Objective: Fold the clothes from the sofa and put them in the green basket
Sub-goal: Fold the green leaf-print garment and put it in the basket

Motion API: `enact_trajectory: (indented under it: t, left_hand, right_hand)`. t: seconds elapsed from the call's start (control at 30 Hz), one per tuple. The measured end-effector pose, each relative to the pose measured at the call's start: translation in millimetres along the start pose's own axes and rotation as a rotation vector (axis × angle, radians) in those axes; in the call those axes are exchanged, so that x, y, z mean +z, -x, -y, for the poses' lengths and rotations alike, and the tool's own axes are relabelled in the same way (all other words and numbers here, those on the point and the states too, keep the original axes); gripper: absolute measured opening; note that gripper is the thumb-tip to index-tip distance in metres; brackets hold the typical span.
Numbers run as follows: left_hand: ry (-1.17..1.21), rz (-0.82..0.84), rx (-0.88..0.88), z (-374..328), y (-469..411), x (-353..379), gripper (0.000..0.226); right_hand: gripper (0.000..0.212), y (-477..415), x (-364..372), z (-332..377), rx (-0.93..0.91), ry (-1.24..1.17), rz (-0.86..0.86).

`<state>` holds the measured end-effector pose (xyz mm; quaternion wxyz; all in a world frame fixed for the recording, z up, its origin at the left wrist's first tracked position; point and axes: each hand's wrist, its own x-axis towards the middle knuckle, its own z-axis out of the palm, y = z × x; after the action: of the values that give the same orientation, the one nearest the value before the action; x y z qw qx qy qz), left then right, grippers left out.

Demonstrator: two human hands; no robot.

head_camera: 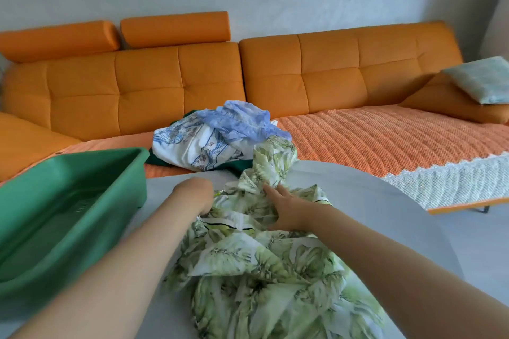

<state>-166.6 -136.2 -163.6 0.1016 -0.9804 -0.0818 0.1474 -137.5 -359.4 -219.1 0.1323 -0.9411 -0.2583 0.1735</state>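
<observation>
A crumpled white garment with a green leaf print (264, 264) lies on the white table in front of me, one end trailing up toward the sofa. My left hand (197, 195) is at its left edge, fingers curled down into the cloth and mostly hidden. My right hand (286, 208) grips a bunch of the same garment near its middle. The green basket (55, 201) stands empty at the table's left. On the sofa seat lies a pile of clothes (220, 137): a blue-and-white patterned piece, a light blue ruffled one and a dark green one underneath.
The white table (371, 217) sits against the orange sofa (358, 74). A woven orange throw with a white lace border (399, 143) covers the seat. A pale cushion (482, 80) rests at the far right end.
</observation>
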Motion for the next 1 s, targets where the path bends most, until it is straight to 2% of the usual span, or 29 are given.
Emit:
enact_trajectory:
  t: [0.1, 0.23, 0.3, 0.37, 0.43, 0.47, 0.5, 0.57, 0.63, 0.7, 0.8, 0.9, 1.0]
  left_hand:
    - [0.086, 0.045, -0.062, 25, 5, 6, 0.065]
    - [0.257, 0.105, -0.083, 36, 17, 10, 0.092]
    - [0.301, 0.04, -0.099, 38, 23, 10, 0.097]
    - [0.183, -0.034, -0.093, 42, 27, 12, 0.075]
    - [-0.099, -0.044, -0.125, 45, 27, 15, 0.036]
    - [-0.204, -0.003, -0.165, 45, 26, 17, 0.03]
    - [-0.258, 0.048, -0.209, 43, 25, 18, 0.034]
    - [-0.251, 0.069, -0.246, 37, 19, 21, 0.042]
    - [-0.147, -0.046, -0.18, 24, 7, 20, 0.044]
    - [0.127, -0.149, -0.048, 5, -10, 21, 0.05]
    - [0.491, -0.172, 0.095, -29, -31, 22, 0.05]
    - [0.636, -0.143, 0.188, -50, -49, 25, 0.058]
    - [0.675, -0.137, 0.282, -50, -59, 28, 0.036]
  right_hand:
    - [0.1, 2, 3, 13, -0.017, 0.073, -0.116]
    - [0.069, 11, -11, -2, -0.003, 0.182, -0.128]
    - [0.055, 17, -21, -15, 0.027, 0.412, -0.192]
    - [0.04, 20, -27, -29, 0.118, 0.654, -0.201]
    - [0.032, 23, -29, -43, 0.259, 0.762, -0.157]
    - [0.031, 24, -29, -49, 0.312, 0.784, -0.134]
    - [0.031, 24, -31, -53, 0.352, 0.792, -0.122]
    - [0.029, 22, -34, -52, 0.391, 0.746, -0.154]
    - [0.018, 18, -37, -42, 0.393, 0.583, -0.262]
    - [0.019, 9, -39, -32, 0.361, 0.272, -0.414]
    - [0.023, -12, -43, -27, 0.302, -0.123, -0.573]
    - [0.048, -34, -40, -34, 0.301, -0.198, -0.523]
    - [0.067, -53, -35, -43, 0.346, -0.135, -0.449]
